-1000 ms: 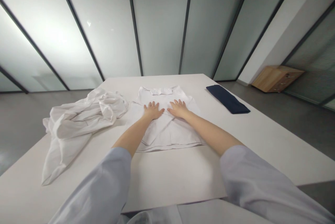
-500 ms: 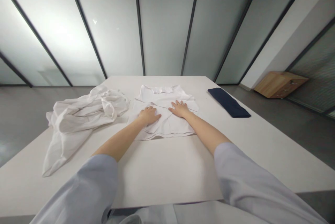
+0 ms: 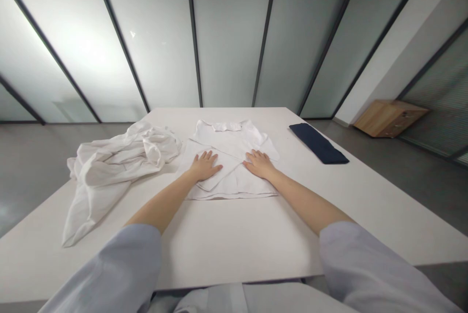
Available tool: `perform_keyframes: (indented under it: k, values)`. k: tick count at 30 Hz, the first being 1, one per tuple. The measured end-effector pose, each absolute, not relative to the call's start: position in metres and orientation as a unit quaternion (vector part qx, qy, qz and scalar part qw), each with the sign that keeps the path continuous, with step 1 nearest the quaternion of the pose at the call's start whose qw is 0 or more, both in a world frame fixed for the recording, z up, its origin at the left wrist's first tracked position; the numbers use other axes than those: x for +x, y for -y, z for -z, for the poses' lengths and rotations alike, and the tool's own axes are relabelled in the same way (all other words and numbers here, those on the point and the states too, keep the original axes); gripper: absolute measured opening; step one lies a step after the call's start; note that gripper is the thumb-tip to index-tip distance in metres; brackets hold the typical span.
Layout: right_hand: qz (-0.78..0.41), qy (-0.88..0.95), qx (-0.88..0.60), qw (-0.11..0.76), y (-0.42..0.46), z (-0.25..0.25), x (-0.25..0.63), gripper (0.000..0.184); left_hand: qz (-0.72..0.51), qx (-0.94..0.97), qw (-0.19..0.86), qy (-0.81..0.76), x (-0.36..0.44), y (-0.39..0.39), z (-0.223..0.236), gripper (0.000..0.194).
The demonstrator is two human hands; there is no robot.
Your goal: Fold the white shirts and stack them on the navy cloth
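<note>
A white shirt (image 3: 234, 140) with a collar at its far end lies spread on the white table (image 3: 237, 240), its lower hem towards me. My left hand (image 3: 204, 166) rests flat on the left half of the cloth, fingers spread. On the right half lies my right hand (image 3: 260, 164), palm down with its fingers apart. Folded-over cloth forms diagonal edges between and under both hands. Neither hand grips anything.
A crumpled heap of white cloth (image 3: 120, 162) is on the table to the left, one end trailing nearer me. Towards the right edge sits a folded dark navy cloth (image 3: 318, 143). Beyond the table, a wooden cabinet (image 3: 389, 118) stands on the floor before frosted panels.
Both hands have slid a little nearer to me, and the right one also outwards to the right. The shirt's cloth under them looks flatter, its near hem straighter.
</note>
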State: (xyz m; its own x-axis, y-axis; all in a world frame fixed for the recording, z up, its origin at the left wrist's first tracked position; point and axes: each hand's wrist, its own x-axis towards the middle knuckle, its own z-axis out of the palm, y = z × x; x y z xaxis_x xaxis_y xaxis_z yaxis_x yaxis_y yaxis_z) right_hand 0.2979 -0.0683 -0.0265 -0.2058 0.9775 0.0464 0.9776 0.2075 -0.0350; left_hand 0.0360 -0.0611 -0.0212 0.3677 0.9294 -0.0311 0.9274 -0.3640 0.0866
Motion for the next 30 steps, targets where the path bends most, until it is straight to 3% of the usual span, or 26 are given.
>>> perform_keyframes:
  k: [5,10,18,30]
  values:
    - [0.022,0.782,-0.619,0.076,0.076,0.02,0.3,0.041,-0.106,0.834,-0.001,-0.541,0.028,0.069,0.019,0.043]
    - [0.032,0.786,-0.611,0.09,0.079,0.011,0.295,0.024,-0.097,0.838,-0.014,-0.537,0.03,0.075,0.005,0.027]
    - [0.015,0.796,-0.6,0.078,0.083,0.005,0.295,0.024,-0.044,0.797,-0.033,-0.602,0.04,0.081,-0.005,0.039]
    - [-0.01,0.809,-0.585,0.055,0.071,0.018,0.3,0.045,-0.032,0.823,-0.019,-0.567,0.038,0.076,0.012,0.054]
